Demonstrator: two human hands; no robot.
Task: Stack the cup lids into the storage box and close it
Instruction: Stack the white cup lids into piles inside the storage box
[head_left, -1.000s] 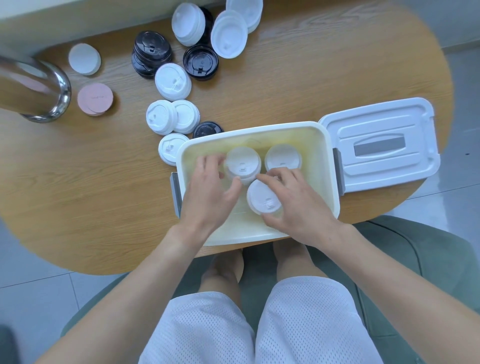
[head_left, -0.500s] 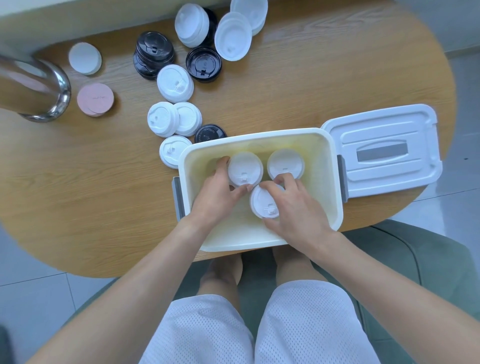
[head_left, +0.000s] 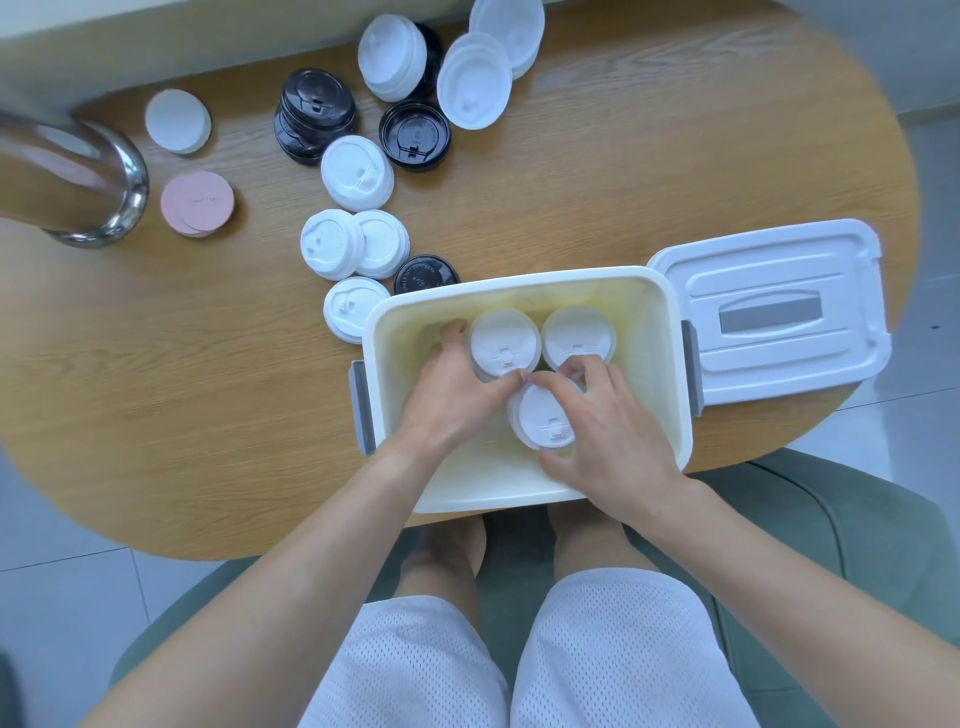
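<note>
Three white lid stacks stand inside the open storage box (head_left: 660, 364) at the near edge of the table (head_left: 156, 415). How many lids each stack holds cannot be told from above. The left hand (head_left: 457, 395) curls round the far-left stack (head_left: 503, 343), its thumb at the near rim and a fingertip showing at the far side; the other fingers are hidden behind the stack. The right hand (head_left: 608, 441) grips the near stack (head_left: 545, 418), thumb below it and fingers over its top edge, where they partly cover the far-right stack (head_left: 577, 338), which neither hand holds.

The box lid (head_left: 779, 317) lies flat on the table just to the right of the box, handle side up.

Beyond the box, loose lids are scattered: seven white lids or piles and four black ones can be counted, several overlapping so the true number is unclear. One black lid (head_left: 423, 273) is half hidden by the box's far rim, and a white lid (head_left: 350, 306) touches its left corner. Far left sit a pink disc (head_left: 196, 203), a white disc (head_left: 177, 120) and a metal vessel (head_left: 67, 182), cut off by the frame.
</note>
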